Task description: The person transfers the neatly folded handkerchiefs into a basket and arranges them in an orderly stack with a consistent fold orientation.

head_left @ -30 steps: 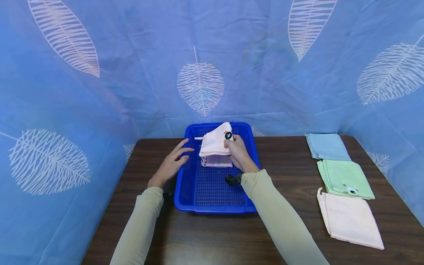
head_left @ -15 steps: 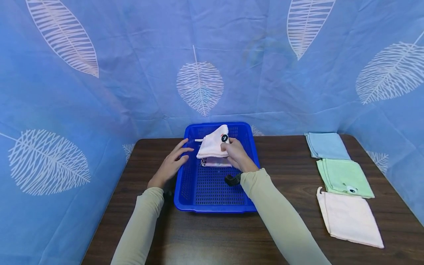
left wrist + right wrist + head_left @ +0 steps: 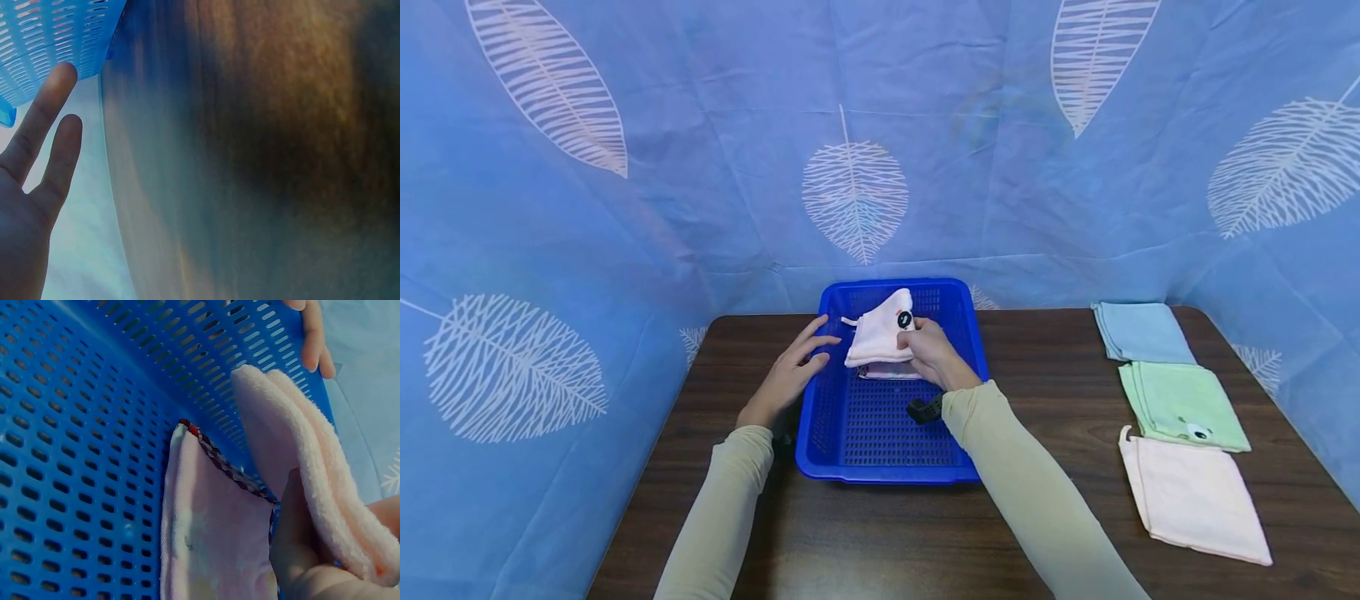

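Note:
Inside the blue plastic basket (image 3: 895,473), my right hand (image 3: 934,350) pinches a folded pale pink towel (image 3: 877,335) with a black round eye patch and a small hanging loop. Below it a second folded towel (image 3: 215,519), pinkish with a dark patterned edge, lies on the basket floor; the held towel covers most of it in the head view. My left hand (image 3: 790,371) is at the basket's left side, fingers spread, fingertips right at the rim. In the left wrist view, two of its fingers (image 3: 59,144) extend toward the slotted basket wall.
On the right of the dark wooden table (image 3: 865,542) lie three folded towels in a column: light blue (image 3: 1142,332), green (image 3: 1183,400) with an eye patch, and pale pink (image 3: 1195,496). A blue leaf-print cloth (image 3: 962,192) hangs behind and at both sides.
My right hand has lowered the pink towel slightly and shifted it a little left, over the towel beneath. My left hand stays at the basket's side.

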Demonstrator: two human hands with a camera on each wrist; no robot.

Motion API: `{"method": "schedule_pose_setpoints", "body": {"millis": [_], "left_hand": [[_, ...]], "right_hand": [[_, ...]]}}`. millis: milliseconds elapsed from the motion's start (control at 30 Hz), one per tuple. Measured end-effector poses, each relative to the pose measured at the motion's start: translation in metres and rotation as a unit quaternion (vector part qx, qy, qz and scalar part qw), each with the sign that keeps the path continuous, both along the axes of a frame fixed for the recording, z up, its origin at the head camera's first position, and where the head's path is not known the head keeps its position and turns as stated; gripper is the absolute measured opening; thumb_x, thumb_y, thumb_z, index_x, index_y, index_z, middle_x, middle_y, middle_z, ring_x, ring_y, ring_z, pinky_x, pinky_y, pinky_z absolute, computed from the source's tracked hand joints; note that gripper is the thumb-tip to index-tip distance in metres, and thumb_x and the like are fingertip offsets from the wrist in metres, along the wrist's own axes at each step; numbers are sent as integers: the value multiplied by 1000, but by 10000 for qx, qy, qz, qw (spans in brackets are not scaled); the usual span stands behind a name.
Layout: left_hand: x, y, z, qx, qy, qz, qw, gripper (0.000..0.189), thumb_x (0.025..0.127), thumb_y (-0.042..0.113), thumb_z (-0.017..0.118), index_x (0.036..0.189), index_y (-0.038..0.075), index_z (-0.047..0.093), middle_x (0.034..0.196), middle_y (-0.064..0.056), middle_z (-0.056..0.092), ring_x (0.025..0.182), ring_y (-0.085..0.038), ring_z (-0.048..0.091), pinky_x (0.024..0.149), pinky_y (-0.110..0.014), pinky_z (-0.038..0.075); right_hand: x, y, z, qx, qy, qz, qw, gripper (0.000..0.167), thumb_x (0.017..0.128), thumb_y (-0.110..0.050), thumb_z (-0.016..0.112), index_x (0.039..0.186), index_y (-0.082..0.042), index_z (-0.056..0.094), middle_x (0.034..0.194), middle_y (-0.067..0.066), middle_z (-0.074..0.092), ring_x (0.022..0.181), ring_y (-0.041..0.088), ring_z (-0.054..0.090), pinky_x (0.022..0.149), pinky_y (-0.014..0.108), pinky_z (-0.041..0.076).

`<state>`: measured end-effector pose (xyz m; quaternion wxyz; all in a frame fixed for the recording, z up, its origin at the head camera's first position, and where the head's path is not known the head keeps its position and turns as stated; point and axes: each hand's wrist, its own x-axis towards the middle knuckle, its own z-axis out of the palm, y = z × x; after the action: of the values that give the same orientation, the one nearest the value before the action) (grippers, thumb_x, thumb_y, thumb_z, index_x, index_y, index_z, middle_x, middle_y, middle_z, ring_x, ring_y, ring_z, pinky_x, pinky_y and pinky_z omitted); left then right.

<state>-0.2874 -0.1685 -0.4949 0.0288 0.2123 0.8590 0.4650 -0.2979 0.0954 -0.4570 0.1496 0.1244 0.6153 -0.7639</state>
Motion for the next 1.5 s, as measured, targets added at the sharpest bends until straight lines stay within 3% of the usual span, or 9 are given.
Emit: {"method": "schedule_pose_setpoints", "body": {"millis": [367, 733, 867, 1133, 1200, 1300, 1367, 1400, 1500], "left_hand": [[0, 0, -1, -1, -27, 27, 10000, 37, 106, 41, 50, 138, 27, 61, 168, 25, 18, 161, -23, 16, 121, -67, 28], [3, -1, -4, -10, -69, 43, 10000, 40, 107, 41, 48, 140, 21, 60, 167, 27, 17, 161, -22, 16, 121, -68, 26], [3, 0, -2, 2, -116, 43, 9999, 40, 107, 40, 47, 140, 21, 60, 167, 28, 17, 161, -21, 16, 122, -68, 26], [2, -1, -1, 2, -140, 73, 9999, 41, 107, 44, 47, 139, 23, 61, 166, 29, 17, 161, -21, 15, 122, -69, 24], [1, -1, -1, -15, -122, 58, 9999, 41, 107, 44, 47, 139, 23, 61, 167, 28, 17, 161, -22, 14, 121, -69, 24], [1, -1, -1, -3, -128, 56, 9999, 41, 107, 44, 47, 140, 23, 60, 167, 28, 17, 161, -22, 15, 121, -69, 25], [1, -1, -1, 7, -146, 63, 9999, 42, 107, 44, 47, 140, 22, 60, 167, 29, 16, 161, -22, 15, 121, -70, 25], [1, -1, -1, 8, -150, 69, 9999, 42, 107, 43, 47, 140, 22, 60, 167, 28, 16, 161, -23, 15, 121, -70, 25], [2, 0, -2, 16, -145, 93, 9999, 42, 107, 42, 47, 140, 21, 60, 167, 28, 17, 161, -23, 15, 121, -70, 25]], "right_hand": [[1, -1, -2, 175, 84, 203, 9996, 69, 84, 15, 43, 151, 5, 34, 145, 20, 48, 113, 23, 54, 81, 25, 50], [5, -5, -5, 596, 276, 398, 9970, 60, 89, 14, 45, 148, 9, 37, 142, 25, 50, 117, 30, 59, 90, 32, 56], [8, -4, -4, 955, 364, 454, 9937, 54, 89, 11, 45, 143, 10, 42, 135, 26, 55, 108, 29, 63, 90, 37, 59], [10, 0, -4, 1832, 660, 499, 9796, 34, 98, -3, 49, 129, 9, 54, 112, 20, 66, 85, 18, 68, 76, 32, 62], [10, 1, -5, 2193, 821, 508, 9709, 25, 100, -7, 51, 120, 6, 59, 100, 13, 65, 81, 16, 65, 74, 30, 60], [10, 3, -6, 2954, 1046, 477, 9484, 19, 102, -14, 52, 109, 2, 61, 91, 9, 61, 80, 18, 60, 74, 31, 55], [11, 4, -5, 3396, 1074, 435, 9334, 27, 102, -17, 52, 117, 4, 58, 101, 14, 63, 90, 23, 60, 81, 34, 52], [12, 5, -5, 3482, 1020, 435, 9308, 34, 102, -19, 52, 125, 6, 53, 108, 18, 63, 97, 27, 61, 87, 38, 52], [13, 6, -4, 3417, 808, 439, 9353, 57, 102, -19, 51, 146, 10, 31, 131, 31, 56, 117, 38, 59, 100, 47, 51]]}}
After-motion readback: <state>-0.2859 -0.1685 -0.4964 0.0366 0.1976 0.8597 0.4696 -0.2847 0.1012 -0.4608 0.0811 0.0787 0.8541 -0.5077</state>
